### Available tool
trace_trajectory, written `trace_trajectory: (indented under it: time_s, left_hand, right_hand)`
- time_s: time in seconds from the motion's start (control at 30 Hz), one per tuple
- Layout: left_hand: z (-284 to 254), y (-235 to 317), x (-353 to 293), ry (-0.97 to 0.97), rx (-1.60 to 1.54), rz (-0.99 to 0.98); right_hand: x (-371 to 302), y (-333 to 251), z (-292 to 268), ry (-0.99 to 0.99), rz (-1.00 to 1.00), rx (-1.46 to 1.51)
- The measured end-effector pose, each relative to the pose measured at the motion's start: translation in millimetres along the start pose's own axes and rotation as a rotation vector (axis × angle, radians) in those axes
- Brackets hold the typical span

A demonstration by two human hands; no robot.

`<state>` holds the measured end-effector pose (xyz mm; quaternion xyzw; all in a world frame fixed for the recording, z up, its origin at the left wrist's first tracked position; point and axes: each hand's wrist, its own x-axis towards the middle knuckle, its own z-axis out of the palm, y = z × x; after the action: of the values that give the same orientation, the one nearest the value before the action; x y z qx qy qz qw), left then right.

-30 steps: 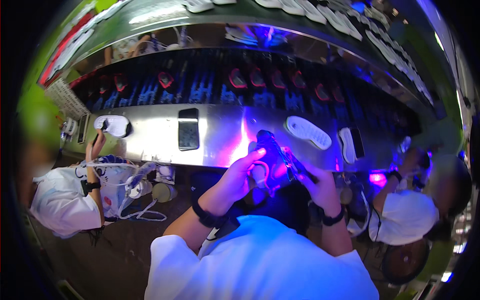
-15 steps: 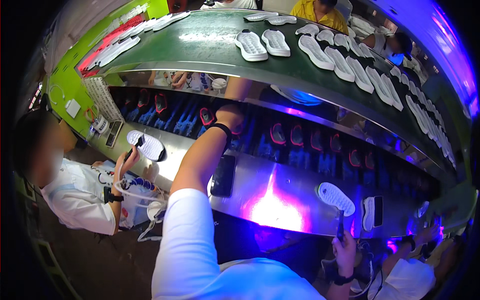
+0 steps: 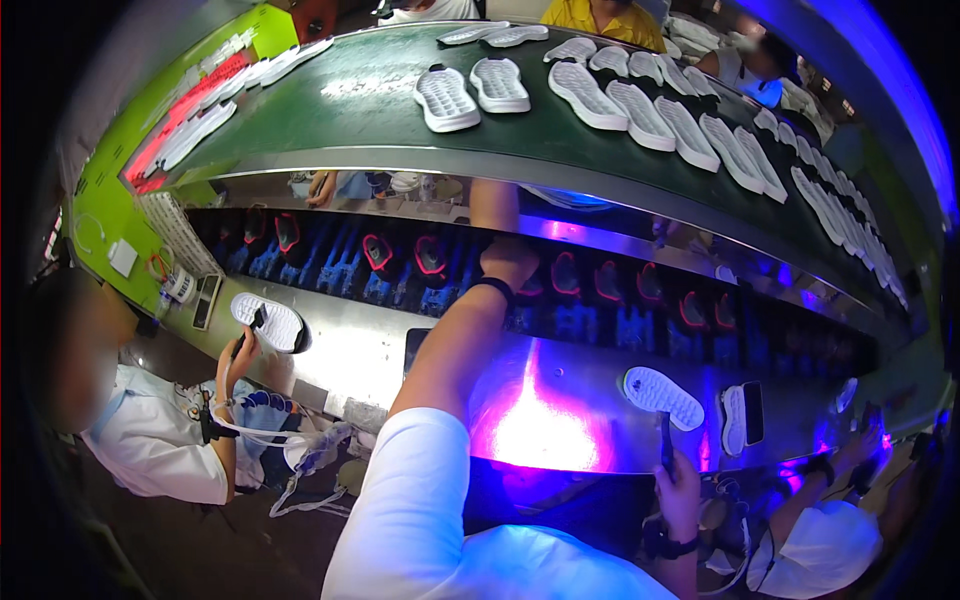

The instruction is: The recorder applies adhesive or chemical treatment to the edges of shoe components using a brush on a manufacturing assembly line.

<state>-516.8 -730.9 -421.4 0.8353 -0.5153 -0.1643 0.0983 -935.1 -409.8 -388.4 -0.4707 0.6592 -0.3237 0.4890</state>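
My left arm stretches forward over the metal bench, and my left hand (image 3: pixel 508 258) is in among dark shoe uppers with glowing red edges (image 3: pixel 430 258) in the recessed dark rack. Its fingers are hidden, so I cannot tell what they hold. Low on the right, my right hand (image 3: pixel 678 490) is closed round a slim dark brush-like tool (image 3: pixel 667 445). The tool's tip meets the near edge of a white shoe sole (image 3: pixel 663 397) lying on the bench. Another white sole (image 3: pixel 734 420) rests to the right, beside a dark phone (image 3: pixel 754 413).
A raised green belt (image 3: pixel 350 105) carries rows of white soles (image 3: pixel 445 98). At left, a co-worker's hand (image 3: pixel 240 350) holds a dark tool at a white sole (image 3: pixel 268 322). Another co-worker (image 3: pixel 830 550) sits at lower right. Bright light falls on the metal bench (image 3: pixel 410 290).
My left hand has moved right along the rack, uncovering a red-edged upper. The view has shifted, and my left forearm now covers most of a phone. My right hand stays by the sole.
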Motion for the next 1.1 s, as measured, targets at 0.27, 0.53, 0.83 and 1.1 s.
trace_trajectory:
  time_s: [0.27, 0.53, 0.83, 1.1]
  left_hand:
    - [-27, -51, 31, -0.197, -0.151, -0.029]
    - [45, 37, 39, 0.195, 0.215, 0.383]
    - [34, 13, -4, -0.345, -0.401, 0.095]
    - [-12, 4, -281, -0.192, -1.071, 0.496]
  right_hand:
    - [8, 10, -8, -0.018, -0.071, 0.054]
    - [-13, 35, -38, 0.124, -0.033, 0.141]
    - [-31, 25, -50, 0.156, -0.157, 0.065]
    - [-18, -18, -45, -0.021, -0.24, 0.114]
